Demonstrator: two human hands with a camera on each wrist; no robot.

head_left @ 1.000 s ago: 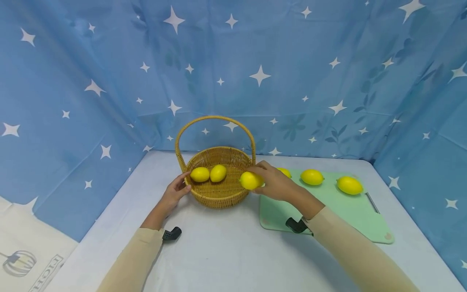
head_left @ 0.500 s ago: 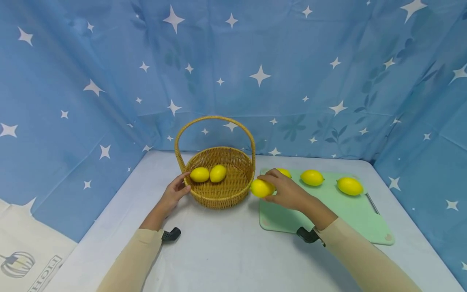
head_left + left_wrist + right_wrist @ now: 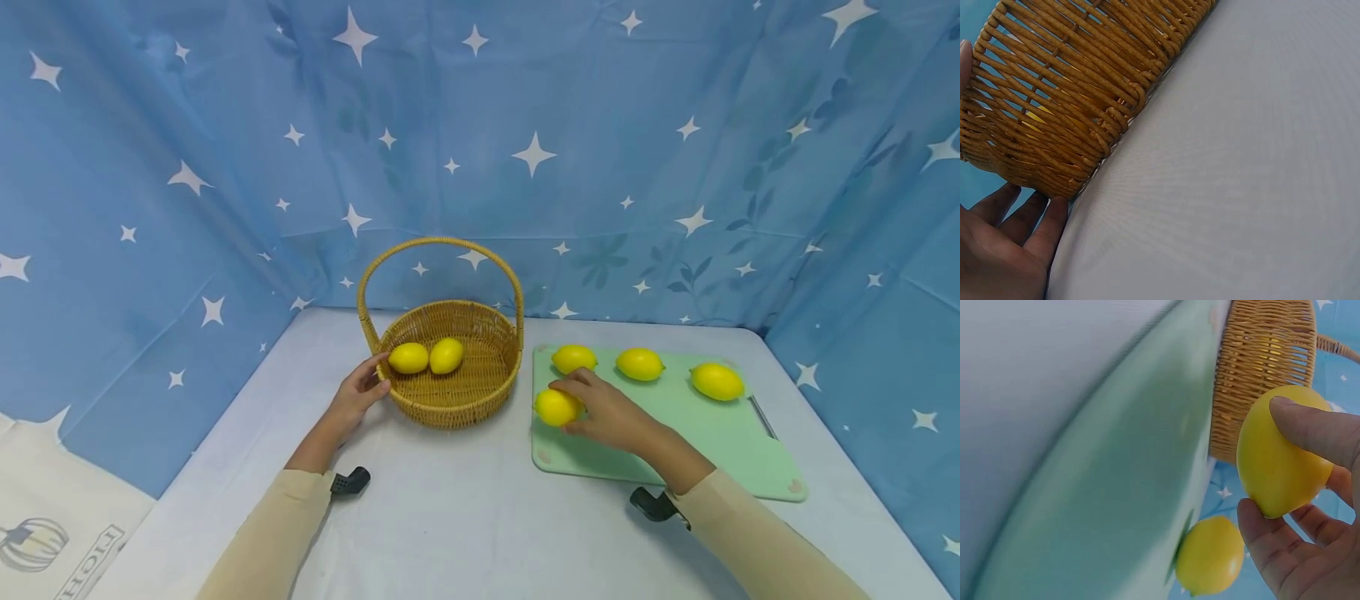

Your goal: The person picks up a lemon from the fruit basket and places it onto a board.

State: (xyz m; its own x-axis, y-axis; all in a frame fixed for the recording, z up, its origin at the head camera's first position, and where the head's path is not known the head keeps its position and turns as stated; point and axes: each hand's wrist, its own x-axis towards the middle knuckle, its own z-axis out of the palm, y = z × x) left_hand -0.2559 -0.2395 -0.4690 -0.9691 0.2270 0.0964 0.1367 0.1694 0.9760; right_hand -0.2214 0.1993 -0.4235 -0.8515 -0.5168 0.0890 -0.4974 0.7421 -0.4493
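Note:
My right hand [image 3: 611, 417] holds a yellow lemon [image 3: 558, 407] between thumb and fingers, above the left part of the light green cutting board [image 3: 660, 450]. The right wrist view shows the thumb on one side of this lemon [image 3: 1279, 456] and fingertips on the other. At the wicker basket [image 3: 450, 411], my left hand [image 3: 354, 402] touches the left side near the rim. Extended fingers [image 3: 1050, 225] meet the basket's outer wall [image 3: 1085, 69] in the left wrist view. Inside the basket two lemons lie side by side, one left [image 3: 408, 358] and one right [image 3: 447, 356].
Three more lemons lie along the board's back: a left lemon [image 3: 574, 358], a middle lemon [image 3: 640, 364] and a right lemon [image 3: 717, 381]. The basket's tall handle [image 3: 438, 242] arches overhead. A blue starry curtain [image 3: 480, 125] hangs behind the white table [image 3: 450, 517].
My right hand has carried the lemon from the basket's right rim rightward and toward me, over the board. The back-left lemon now shows fully. My left hand stays at the basket.

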